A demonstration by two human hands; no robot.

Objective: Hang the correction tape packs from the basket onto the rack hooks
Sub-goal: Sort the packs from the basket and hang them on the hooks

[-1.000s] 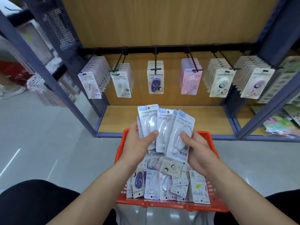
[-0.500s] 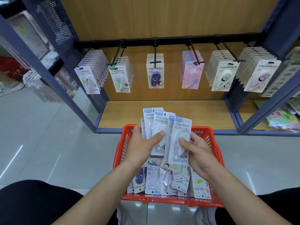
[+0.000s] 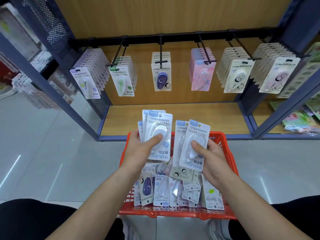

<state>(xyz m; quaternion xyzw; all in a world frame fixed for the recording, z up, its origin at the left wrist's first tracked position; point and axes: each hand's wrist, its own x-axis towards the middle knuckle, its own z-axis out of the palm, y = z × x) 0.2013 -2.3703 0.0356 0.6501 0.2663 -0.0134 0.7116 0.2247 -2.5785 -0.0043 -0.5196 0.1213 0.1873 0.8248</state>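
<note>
A grey glossy floor (image 3: 43, 153) fills the near and left part, with pale streaks of reflected light on it; a wooden back panel (image 3: 173, 16) stands at the far side, and a wooden bottom board (image 3: 225, 118) lies below it, edged in blue; a slanted blue post (image 3: 34, 73) rises at the left, with a dark perforated metal panel (image 3: 52, 26) just to its right; further left are blurred goods (image 3: 34, 90) on another shelf, and something red (image 3: 5, 70) which I cannot identify; at the right a second blue post (image 3: 284, 115) borders a neighbour shelf, where colourful flat packets (image 3: 301, 120) lie; in the near corners are black-clothed legs (image 3: 31, 220), with a pale shoe (image 3: 216, 229) between them.
</note>
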